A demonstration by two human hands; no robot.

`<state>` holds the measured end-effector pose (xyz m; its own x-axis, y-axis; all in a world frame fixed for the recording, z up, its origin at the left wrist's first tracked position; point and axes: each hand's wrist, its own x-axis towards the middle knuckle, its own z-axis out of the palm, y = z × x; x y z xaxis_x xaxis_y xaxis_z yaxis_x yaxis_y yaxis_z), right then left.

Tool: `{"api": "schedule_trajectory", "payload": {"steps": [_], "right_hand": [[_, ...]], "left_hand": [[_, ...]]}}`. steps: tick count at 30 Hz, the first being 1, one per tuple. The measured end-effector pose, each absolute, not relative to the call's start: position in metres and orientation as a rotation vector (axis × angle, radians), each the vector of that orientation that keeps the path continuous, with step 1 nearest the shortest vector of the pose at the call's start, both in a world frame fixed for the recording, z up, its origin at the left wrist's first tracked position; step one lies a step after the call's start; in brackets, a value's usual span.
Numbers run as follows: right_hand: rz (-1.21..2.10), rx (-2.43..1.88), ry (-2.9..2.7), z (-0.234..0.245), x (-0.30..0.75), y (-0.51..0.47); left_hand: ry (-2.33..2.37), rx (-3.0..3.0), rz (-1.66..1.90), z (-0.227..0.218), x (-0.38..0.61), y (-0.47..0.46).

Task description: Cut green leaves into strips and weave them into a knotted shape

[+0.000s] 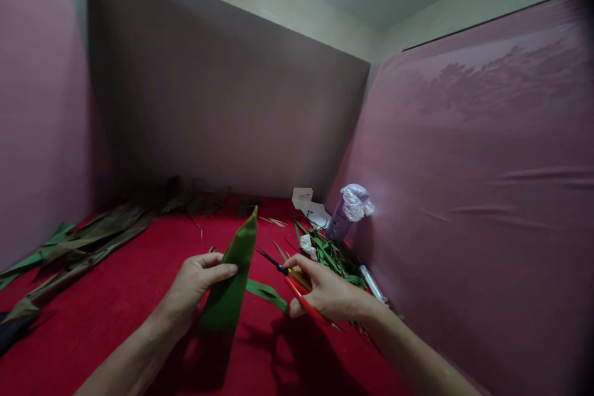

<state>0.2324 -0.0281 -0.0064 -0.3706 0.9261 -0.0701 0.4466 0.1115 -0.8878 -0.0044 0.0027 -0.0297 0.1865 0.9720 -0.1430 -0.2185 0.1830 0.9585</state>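
Between the thumb and fingers of my left hand (pixel 202 278) is a broad green leaf (pixel 234 260), its pointed tip upward and its lower part in shadow. My right hand (pixel 322 288) grips a pair of scissors (pixel 301 297) with red and yellow handles and dark blades. The blades point up and left, close to the leaf's right edge; I cannot tell whether they touch it. A narrow green leaf strip (pixel 266 292) reaches from behind the broad leaf toward my right thumb, and whether the thumb pinches it is unclear.
Red cloth (pixel 116 309) covers the surface. Long dry leaves (pixel 97 238) lie at the left. Green leaf scraps (pixel 336 253) are heaped at the right, beside a purple container (pixel 341 223) topped with clear plastic, white papers (pixel 315 213) and a silvery tube (pixel 372 283). Walls rise around.
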Motion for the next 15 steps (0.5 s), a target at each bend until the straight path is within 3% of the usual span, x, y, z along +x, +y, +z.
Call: {"api": "schedule_trajectory", "payload": {"steps": [5, 9, 13, 15], "right_hand": [[1.059, -1.388, -1.909, -0.011, 0.239, -0.028], [1.034, -1.31, -1.942, -0.012, 0.237, -0.035], [0.581, -1.334, -2.034, -0.012, 0.24, -0.043], [0.515, -1.391, -1.98, -0.014, 0.245, -0.042]], "left_hand": [[1.06, 1.213, 1.158, -0.03, -0.004, 0.0], [1.165, 2.002, 1.632, -0.032, -0.007, -0.002], [1.09, 2.649, 1.921, -0.031, -0.013, -0.006], [1.105, 2.745, 1.981, -0.03, -0.015, -0.008]]}}
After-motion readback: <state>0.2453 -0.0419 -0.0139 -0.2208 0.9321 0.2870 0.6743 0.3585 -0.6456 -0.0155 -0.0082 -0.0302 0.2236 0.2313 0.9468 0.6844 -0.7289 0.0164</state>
